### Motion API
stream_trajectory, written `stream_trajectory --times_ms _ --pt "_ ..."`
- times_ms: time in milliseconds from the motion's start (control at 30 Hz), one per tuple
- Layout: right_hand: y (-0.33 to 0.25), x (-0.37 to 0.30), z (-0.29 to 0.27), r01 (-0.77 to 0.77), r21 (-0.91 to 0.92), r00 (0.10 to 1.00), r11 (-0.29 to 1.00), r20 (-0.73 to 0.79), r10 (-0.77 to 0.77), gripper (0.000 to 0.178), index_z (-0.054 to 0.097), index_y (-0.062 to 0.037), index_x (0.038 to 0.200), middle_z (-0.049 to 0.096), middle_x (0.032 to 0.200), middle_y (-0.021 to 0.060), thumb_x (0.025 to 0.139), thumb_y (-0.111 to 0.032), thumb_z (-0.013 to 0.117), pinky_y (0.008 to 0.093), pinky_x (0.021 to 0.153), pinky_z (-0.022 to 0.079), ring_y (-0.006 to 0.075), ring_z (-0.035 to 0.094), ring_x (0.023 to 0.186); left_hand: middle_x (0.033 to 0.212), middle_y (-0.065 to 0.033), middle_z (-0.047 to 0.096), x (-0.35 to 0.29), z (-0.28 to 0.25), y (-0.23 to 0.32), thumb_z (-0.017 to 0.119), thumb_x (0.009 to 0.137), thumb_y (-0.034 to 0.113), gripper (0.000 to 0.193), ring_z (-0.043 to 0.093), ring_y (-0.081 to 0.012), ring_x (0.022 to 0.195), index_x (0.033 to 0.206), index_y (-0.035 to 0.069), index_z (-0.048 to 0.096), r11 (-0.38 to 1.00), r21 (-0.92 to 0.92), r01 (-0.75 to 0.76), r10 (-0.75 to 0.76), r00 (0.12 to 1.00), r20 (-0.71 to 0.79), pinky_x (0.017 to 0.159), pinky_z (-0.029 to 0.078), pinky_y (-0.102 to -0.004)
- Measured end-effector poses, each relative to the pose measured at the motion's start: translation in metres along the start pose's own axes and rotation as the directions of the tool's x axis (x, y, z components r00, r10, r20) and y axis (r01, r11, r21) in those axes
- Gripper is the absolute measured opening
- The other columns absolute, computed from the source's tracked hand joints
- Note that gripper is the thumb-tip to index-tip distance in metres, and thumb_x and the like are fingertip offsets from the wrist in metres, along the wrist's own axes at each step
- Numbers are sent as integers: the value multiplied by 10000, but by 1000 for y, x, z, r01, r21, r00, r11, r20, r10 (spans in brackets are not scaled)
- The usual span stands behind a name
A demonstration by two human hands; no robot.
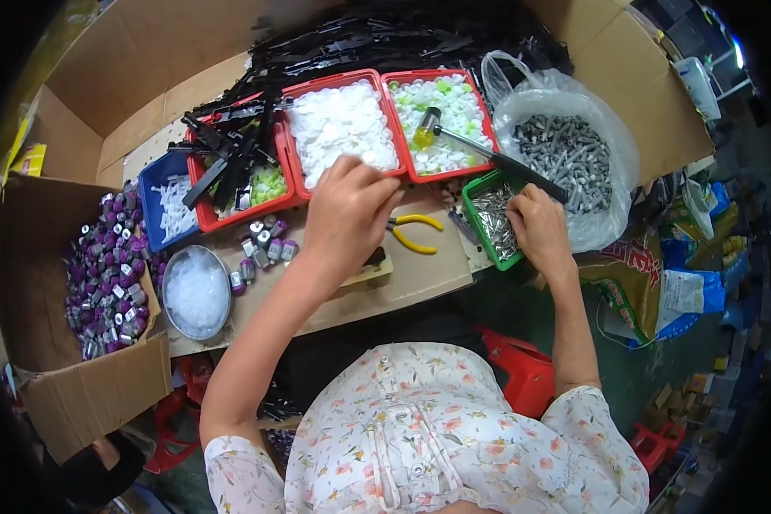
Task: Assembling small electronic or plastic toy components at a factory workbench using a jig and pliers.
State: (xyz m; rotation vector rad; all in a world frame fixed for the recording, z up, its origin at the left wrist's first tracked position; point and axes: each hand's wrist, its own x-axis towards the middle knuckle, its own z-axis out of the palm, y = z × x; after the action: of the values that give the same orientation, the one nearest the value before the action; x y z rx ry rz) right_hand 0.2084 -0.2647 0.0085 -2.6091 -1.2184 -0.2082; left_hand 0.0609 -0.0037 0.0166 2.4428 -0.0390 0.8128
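Note:
My left hand (348, 214) is closed in front of the red tray of white plastic discs (338, 120), its fingertips bent together. What it holds, if anything, is hidden behind the fingers. At the green tray (469, 206) of thin metal pins (493, 218), my right hand (541, 230) reaches over the right rim with thumb and fingers pinched. Anything between those fingertips is too small to make out. Yellow-handled pliers (418, 219) lie between my hands, their jaws partly hidden by the left one. Beneath my left wrist a small block (375, 268) shows in part.
A hammer (522, 174) rests across the red tray of white and green pieces (411, 170). Grey screw-like parts (565, 158) fill a plastic bag (612, 210) at right. Left stand a metal bowl (225, 300) and a cardboard box (94, 390) of purple-and-silver parts (111, 274). Black strips (385, 43) pile up behind.

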Motion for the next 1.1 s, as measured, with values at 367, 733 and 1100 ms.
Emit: stream_trajectory --times_ms 367,733,1100 --pt "7 -2 4 2 51 1000 999 -1 -2 56 649 -28 843 564 871 93 810 -69 668 420 734 424 299 588 891 911 -72 593 67 74 -14 613 742 100 104 532 -231 979 761 86 715 876 446 -183 100 974 204 790 427 -352" --pt "5 -2 9 21 86 1000 996 -20 -19 58 638 -29 831 573 846 104 810 -67 677 430 694 436 315 599 840 884 -67 593 70 75 -16 635 738 72 76 534 -224 971 767 68 705 879 415 -233 184 971 156 802 429 -357" --pt "-25 9 -10 -65 500 987 864 -92 128 77 629 30 868 641 780 81 812 -7 666 285 608 494 158 624 648 835 -94 708 18 20 21 676 895 108 198 659 -134 756 954 -78 711 272 -712 647 -612 688 391 701 524 -263"
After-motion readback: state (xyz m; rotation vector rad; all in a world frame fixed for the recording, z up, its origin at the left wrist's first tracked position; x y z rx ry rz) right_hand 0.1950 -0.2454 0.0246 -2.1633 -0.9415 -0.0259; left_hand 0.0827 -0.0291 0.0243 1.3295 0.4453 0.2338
